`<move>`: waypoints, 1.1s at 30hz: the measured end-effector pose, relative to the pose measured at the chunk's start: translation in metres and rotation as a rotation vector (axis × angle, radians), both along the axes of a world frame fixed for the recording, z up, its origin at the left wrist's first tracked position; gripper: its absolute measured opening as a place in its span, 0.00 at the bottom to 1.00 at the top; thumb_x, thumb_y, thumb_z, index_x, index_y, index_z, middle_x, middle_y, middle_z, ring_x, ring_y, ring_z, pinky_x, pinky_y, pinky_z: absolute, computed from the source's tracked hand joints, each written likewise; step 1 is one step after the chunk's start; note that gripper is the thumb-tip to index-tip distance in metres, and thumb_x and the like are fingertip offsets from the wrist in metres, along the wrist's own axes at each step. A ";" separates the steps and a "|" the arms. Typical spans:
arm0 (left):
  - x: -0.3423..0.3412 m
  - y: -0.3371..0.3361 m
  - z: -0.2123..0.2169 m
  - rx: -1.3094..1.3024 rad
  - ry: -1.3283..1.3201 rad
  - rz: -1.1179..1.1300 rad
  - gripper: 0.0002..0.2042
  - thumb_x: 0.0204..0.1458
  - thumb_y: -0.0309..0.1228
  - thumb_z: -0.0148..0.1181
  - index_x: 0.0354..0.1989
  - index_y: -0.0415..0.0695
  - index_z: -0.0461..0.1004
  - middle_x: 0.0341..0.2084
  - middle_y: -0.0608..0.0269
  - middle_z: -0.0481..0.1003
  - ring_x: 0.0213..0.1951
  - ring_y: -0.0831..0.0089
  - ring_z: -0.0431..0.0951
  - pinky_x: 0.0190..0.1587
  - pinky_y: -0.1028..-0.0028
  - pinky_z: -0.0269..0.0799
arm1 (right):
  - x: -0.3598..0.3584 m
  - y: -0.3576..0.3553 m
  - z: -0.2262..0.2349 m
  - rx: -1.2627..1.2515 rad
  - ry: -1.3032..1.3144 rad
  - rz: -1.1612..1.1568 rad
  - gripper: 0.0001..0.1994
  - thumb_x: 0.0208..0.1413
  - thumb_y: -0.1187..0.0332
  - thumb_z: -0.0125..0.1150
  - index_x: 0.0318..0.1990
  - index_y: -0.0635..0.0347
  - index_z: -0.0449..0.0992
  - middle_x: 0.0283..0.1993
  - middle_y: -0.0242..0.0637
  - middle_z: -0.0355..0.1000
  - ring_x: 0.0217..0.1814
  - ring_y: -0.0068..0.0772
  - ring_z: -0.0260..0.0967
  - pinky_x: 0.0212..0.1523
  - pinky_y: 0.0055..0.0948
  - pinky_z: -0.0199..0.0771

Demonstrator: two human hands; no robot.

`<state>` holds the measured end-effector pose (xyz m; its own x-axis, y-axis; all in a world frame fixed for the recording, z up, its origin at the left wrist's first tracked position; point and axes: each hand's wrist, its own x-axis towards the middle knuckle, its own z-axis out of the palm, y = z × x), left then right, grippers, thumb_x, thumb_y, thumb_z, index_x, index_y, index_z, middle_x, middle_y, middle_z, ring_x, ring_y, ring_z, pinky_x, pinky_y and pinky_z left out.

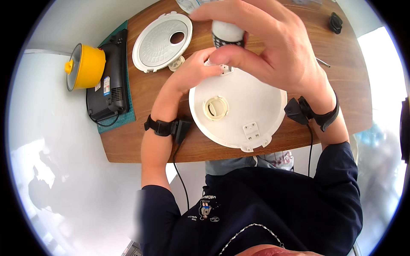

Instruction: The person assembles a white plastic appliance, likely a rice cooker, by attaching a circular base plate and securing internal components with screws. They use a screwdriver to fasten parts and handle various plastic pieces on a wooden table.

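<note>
A shallow round white cover (256, 100) lies in front of me, with a cream round fitting (215, 108) and small screw-hole brackets on its face. My right hand (269, 47) is closed around a white cylindrical object (228, 32) with a black-and-white patterned band, held above the cover's far edge; its kind does not show. Below it my left hand (194, 70) has its fingers bent together at the cover's far bracket (226, 70). The right thumb overlaps the left fingertips, so what they pinch is hidden.
A second round white panel (162, 42) with a hole lies at the far left, a small cream part (176, 63) beside it. Further left stand a yellow pot (87, 66) and a black appliance (112, 81) on a green mat. A black part (335, 23) and a metal rod (323, 62) lie right.
</note>
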<state>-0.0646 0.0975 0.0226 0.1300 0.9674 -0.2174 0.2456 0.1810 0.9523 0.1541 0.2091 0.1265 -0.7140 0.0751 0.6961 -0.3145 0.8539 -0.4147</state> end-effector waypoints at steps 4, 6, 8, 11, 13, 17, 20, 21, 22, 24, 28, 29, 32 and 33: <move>0.000 0.001 -0.001 -0.045 -0.052 0.018 0.22 0.51 0.34 0.66 0.54 0.37 0.75 0.46 0.59 0.79 0.45 0.75 0.80 0.48 0.72 0.76 | -0.044 -0.007 -0.055 -0.161 0.380 0.064 0.25 0.52 0.69 0.75 0.58 0.60 0.76 0.47 0.44 0.72 0.41 0.40 0.74 0.38 0.34 0.78; 0.003 -0.007 0.008 -0.001 -0.096 0.026 0.22 0.52 0.33 0.65 0.54 0.37 0.75 0.46 0.60 0.79 0.45 0.76 0.79 0.48 0.72 0.76 | -0.024 -0.001 -0.034 -0.106 0.181 0.216 0.24 0.54 0.70 0.72 0.59 0.62 0.75 0.50 0.47 0.71 0.44 0.43 0.74 0.39 0.35 0.78; 0.006 0.004 0.004 -0.005 -0.093 -0.027 0.22 0.52 0.31 0.63 0.55 0.37 0.75 0.45 0.61 0.79 0.44 0.76 0.79 0.48 0.72 0.76 | 0.011 0.003 0.006 0.009 -0.005 0.132 0.24 0.54 0.70 0.71 0.59 0.63 0.74 0.50 0.47 0.71 0.44 0.44 0.74 0.40 0.36 0.78; 0.001 0.007 -0.004 0.088 -0.043 -0.061 0.21 0.52 0.29 0.61 0.56 0.37 0.75 0.45 0.61 0.80 0.44 0.77 0.79 0.47 0.73 0.76 | -0.013 -0.005 -0.024 0.014 0.125 -0.004 0.25 0.54 0.68 0.73 0.59 0.61 0.74 0.45 0.44 0.69 0.40 0.42 0.72 0.38 0.36 0.77; 0.003 0.004 0.002 -0.012 -0.020 -0.015 0.21 0.52 0.28 0.60 0.56 0.37 0.75 0.45 0.61 0.79 0.44 0.76 0.79 0.48 0.73 0.76 | -0.012 0.000 -0.029 0.030 0.033 -0.048 0.24 0.54 0.67 0.73 0.58 0.61 0.74 0.42 0.41 0.66 0.37 0.40 0.69 0.36 0.35 0.75; 0.000 0.003 -0.002 -0.022 -0.030 -0.024 0.21 0.52 0.28 0.60 0.56 0.38 0.75 0.44 0.61 0.80 0.42 0.77 0.79 0.47 0.73 0.76 | 0.000 -0.003 -0.014 0.146 -0.015 -0.104 0.25 0.56 0.68 0.70 0.61 0.60 0.71 0.43 0.42 0.66 0.37 0.39 0.69 0.34 0.35 0.74; -0.003 0.005 -0.003 -0.024 -0.015 -0.046 0.21 0.51 0.29 0.61 0.54 0.37 0.75 0.43 0.61 0.80 0.42 0.76 0.79 0.47 0.73 0.76 | -0.007 -0.023 -0.009 0.000 -0.002 -0.195 0.26 0.54 0.69 0.72 0.61 0.57 0.72 0.43 0.41 0.66 0.37 0.39 0.69 0.34 0.35 0.73; -0.001 0.004 -0.004 -0.035 -0.008 -0.020 0.20 0.51 0.29 0.61 0.54 0.36 0.75 0.43 0.61 0.80 0.42 0.76 0.79 0.47 0.73 0.76 | -0.010 -0.026 -0.011 -0.072 0.023 -0.184 0.27 0.53 0.69 0.73 0.61 0.56 0.72 0.43 0.41 0.66 0.37 0.38 0.69 0.34 0.34 0.73; 0.000 0.002 -0.003 -0.042 -0.002 0.008 0.20 0.51 0.29 0.61 0.53 0.36 0.75 0.43 0.61 0.80 0.43 0.76 0.79 0.47 0.73 0.76 | -0.016 -0.024 -0.020 -0.145 0.082 -0.096 0.28 0.52 0.68 0.74 0.61 0.55 0.72 0.42 0.40 0.65 0.37 0.38 0.69 0.34 0.34 0.73; 0.000 0.003 0.000 -0.039 0.023 -0.006 0.19 0.51 0.28 0.61 0.52 0.36 0.75 0.42 0.61 0.80 0.42 0.76 0.79 0.45 0.73 0.76 | -0.018 -0.009 -0.026 -0.132 0.133 0.038 0.29 0.51 0.68 0.74 0.62 0.54 0.72 0.43 0.40 0.65 0.39 0.37 0.69 0.35 0.34 0.73; 0.005 0.000 0.005 0.008 -0.055 -0.009 0.18 0.51 0.28 0.60 0.50 0.37 0.76 0.40 0.62 0.80 0.38 0.77 0.79 0.42 0.73 0.76 | -0.006 -0.019 -0.008 0.059 -0.039 -0.194 0.29 0.52 0.72 0.72 0.63 0.57 0.72 0.48 0.43 0.68 0.42 0.39 0.72 0.36 0.33 0.74; 0.003 0.001 0.001 0.003 -0.037 -0.010 0.17 0.51 0.28 0.60 0.50 0.37 0.76 0.40 0.62 0.80 0.39 0.77 0.79 0.42 0.73 0.76 | -0.011 -0.024 -0.011 0.020 0.006 -0.253 0.28 0.51 0.73 0.72 0.62 0.57 0.73 0.48 0.43 0.69 0.41 0.39 0.72 0.36 0.33 0.74; -0.001 0.004 -0.006 -0.021 -0.002 -0.020 0.17 0.51 0.29 0.60 0.50 0.38 0.77 0.40 0.62 0.80 0.39 0.77 0.78 0.43 0.73 0.75 | -0.033 -0.019 -0.040 -0.121 0.250 -0.193 0.28 0.49 0.74 0.73 0.60 0.57 0.75 0.44 0.41 0.68 0.37 0.40 0.71 0.35 0.34 0.74; -0.001 0.005 -0.002 -0.035 -0.001 -0.021 0.17 0.51 0.29 0.60 0.50 0.38 0.77 0.40 0.62 0.80 0.40 0.76 0.78 0.43 0.73 0.75 | -0.034 -0.016 -0.042 -0.129 0.282 -0.125 0.27 0.49 0.73 0.73 0.59 0.57 0.75 0.43 0.41 0.68 0.35 0.40 0.70 0.35 0.34 0.73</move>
